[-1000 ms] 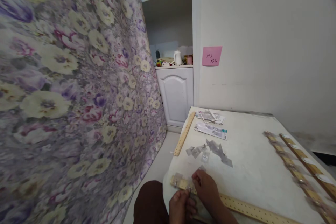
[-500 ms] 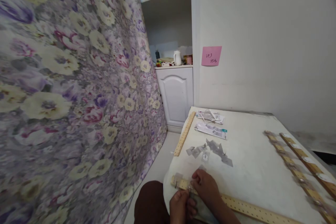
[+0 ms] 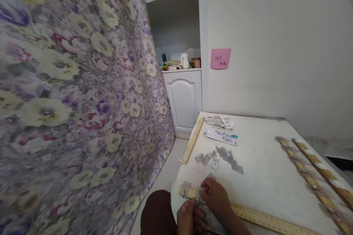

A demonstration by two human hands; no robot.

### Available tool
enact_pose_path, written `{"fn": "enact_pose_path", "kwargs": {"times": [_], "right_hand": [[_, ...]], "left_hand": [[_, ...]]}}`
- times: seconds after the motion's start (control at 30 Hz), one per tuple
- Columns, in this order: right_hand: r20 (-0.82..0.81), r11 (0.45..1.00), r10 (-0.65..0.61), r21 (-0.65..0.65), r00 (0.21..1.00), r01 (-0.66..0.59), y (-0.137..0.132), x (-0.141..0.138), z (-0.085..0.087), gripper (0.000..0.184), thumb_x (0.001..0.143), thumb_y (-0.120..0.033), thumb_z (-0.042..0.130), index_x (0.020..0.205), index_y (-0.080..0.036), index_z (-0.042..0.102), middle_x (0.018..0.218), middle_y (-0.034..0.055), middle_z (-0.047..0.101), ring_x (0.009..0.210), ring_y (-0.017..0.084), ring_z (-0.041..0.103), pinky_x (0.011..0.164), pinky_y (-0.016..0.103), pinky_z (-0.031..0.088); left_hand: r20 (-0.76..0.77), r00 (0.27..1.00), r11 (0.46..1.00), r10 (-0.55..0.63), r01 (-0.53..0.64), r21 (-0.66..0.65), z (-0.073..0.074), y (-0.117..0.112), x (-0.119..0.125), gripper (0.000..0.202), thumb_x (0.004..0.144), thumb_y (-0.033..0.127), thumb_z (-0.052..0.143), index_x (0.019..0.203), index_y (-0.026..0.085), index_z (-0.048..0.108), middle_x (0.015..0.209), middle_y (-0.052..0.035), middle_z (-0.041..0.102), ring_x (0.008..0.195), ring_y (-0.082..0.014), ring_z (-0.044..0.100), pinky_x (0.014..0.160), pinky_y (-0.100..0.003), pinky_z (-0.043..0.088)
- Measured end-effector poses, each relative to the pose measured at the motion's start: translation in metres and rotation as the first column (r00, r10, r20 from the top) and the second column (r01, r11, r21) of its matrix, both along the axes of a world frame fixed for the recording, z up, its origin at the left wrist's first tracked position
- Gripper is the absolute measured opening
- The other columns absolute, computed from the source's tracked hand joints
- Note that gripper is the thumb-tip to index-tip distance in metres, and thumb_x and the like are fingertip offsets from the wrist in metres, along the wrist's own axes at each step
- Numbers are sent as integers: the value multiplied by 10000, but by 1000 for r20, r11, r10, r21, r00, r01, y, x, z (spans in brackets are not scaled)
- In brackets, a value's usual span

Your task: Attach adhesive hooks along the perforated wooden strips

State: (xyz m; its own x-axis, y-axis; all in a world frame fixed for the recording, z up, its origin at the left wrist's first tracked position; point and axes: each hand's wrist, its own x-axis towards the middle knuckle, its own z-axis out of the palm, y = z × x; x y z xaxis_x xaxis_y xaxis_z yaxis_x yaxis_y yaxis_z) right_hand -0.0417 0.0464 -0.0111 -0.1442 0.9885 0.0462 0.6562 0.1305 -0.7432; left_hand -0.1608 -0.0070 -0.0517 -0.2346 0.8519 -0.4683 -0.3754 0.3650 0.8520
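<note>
At the near edge of a white table (image 3: pixel 261 180), my left hand (image 3: pixel 187 218) and my right hand (image 3: pixel 216 198) meet over the left end of a long perforated wooden strip (image 3: pixel 264 220). Both hands have their fingers pinched together on a small metal piece (image 3: pixel 197 201) at the strip. Clear plastic bits lie around the strip's left end (image 3: pixel 186 191). What exactly the fingers hold is too small to make out.
Several small clear packets with metal parts (image 3: pixel 220 156) lie mid-table, with flat packages (image 3: pixel 220 136) behind. A second perforated strip (image 3: pixel 193 140) lies along the left edge, two more strips (image 3: pixel 311 176) at right. A floral curtain (image 3: pixel 71 99) hangs left; a white cabinet (image 3: pixel 183 97) and pink note (image 3: pixel 220 58) stand behind.
The hands stay at the strip's left end with small finger movements. The view has shifted slightly leftward.
</note>
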Motion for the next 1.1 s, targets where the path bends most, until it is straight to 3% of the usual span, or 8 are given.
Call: {"fn": "enact_pose_path", "kwargs": {"times": [0.23,0.57,0.87,1.1], "right_hand": [[1,1000,-4,-10,1000,4,1,5,-3,121,678,-193,538,775,-219,606,748,-5,650,715,153,597,677,231,385],[12,999,-6,-32,1000,6,-1,4,1,143,690,-179,527,798,-224,610,761,-11,661,726,150,605,687,230,394],[17,1000,-11,-26,1000,11,0,3,-2,124,699,-202,551,801,-229,616,761,-19,667,725,143,605,679,224,381],[33,1000,-16,-10,999,16,-1,2,1,144,692,-172,527,795,-217,618,762,-8,663,720,146,601,668,225,381]], "left_hand": [[-39,998,998,-50,51,32,-7,-1,4,406,654,586,618,655,209,467,412,27,622,272,-97,496,289,-166,229],[-44,998,998,-46,47,29,5,-1,6,402,609,563,659,607,201,483,403,25,611,274,-92,486,297,-170,217],[-31,999,999,-29,30,35,-1,-1,6,401,605,565,646,614,201,479,388,26,602,263,-98,487,298,-170,204],[-61,998,999,-29,30,29,3,-1,6,393,620,559,643,618,194,497,397,24,604,271,-99,484,307,-175,209]]}}
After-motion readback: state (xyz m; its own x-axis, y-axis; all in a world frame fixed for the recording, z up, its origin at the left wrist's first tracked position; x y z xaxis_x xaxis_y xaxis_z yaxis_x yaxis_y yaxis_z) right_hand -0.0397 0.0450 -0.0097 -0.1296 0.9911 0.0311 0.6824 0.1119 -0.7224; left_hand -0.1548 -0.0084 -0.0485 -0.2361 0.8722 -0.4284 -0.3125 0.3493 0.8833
